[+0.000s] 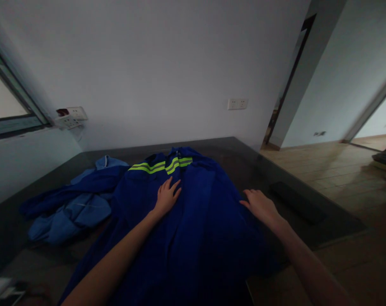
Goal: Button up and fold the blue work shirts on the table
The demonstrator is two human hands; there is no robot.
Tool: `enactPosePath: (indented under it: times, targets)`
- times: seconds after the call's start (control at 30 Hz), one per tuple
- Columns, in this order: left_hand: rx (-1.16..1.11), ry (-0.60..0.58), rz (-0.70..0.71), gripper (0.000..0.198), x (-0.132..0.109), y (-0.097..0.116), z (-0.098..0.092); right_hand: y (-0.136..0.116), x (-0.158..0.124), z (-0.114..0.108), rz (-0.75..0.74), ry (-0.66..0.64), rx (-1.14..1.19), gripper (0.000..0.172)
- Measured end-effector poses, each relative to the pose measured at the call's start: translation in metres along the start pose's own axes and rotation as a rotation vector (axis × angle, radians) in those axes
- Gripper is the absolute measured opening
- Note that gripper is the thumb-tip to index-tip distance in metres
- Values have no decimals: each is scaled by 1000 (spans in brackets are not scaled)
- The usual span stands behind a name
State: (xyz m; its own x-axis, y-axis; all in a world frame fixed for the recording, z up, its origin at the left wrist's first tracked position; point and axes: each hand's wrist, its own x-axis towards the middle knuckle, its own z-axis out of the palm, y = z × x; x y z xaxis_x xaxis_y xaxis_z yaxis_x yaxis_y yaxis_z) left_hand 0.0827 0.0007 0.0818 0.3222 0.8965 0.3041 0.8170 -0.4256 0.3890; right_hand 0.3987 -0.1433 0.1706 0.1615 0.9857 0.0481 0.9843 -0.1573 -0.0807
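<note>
A dark blue work jacket (pixel 193 221) lies spread on the dark table, its collar at the far end. Yellow-green and grey reflective bands (pixel 151 167) cross its chest. What looks like one sleeve is folded lengthwise over the front; the other stretches out to the left. My left hand (pixel 167 196) rests on the jacket's front below the bands, fingers spread and holding nothing. At the jacket's right edge is my right hand (pixel 259 205), thumb apart from the fingers; whether it touches the cloth is hard to see. The near end of the jacket is dark.
A crumpled lighter blue garment (pixel 71 216) lies at the left, partly under the jacket's sleeve. A black flat oblong object (pixel 296 202) lies on the table (pixel 240 153) at right. Behind stands a white wall with a socket (pixel 237 104). Wooden floor (pixel 307 163) shows at right.
</note>
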Motion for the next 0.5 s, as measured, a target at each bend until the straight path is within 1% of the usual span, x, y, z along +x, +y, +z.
enactPosePath:
  times: [0.07, 0.13, 0.23, 0.3, 0.37, 0.4, 0.5]
  targets:
    - [32, -79, 57, 48, -8, 2, 0, 9, 6, 6, 37, -127, -48, 27]
    - [56, -140, 85, 50, -12, 4, 0, 10, 7, 10, 13, -214, 1, 24]
    - [72, -163, 87, 52, -12, 4, 2, 7, 7, 12, -74, -285, 110, 17]
    - [71, -161, 95, 52, -13, 3, 2, 11, 9, 10, -141, -315, 192, 12]
    - [63, -158, 107, 51, -14, 3, 2, 22, 14, 4, -177, -292, 252, 11]
    - [59, -157, 112, 51, -15, 3, 2, 29, 19, -1, -174, -253, 264, 11]
    - [57, -155, 116, 51, -17, 4, 0, 57, 40, -23, -93, -72, 227, 11]
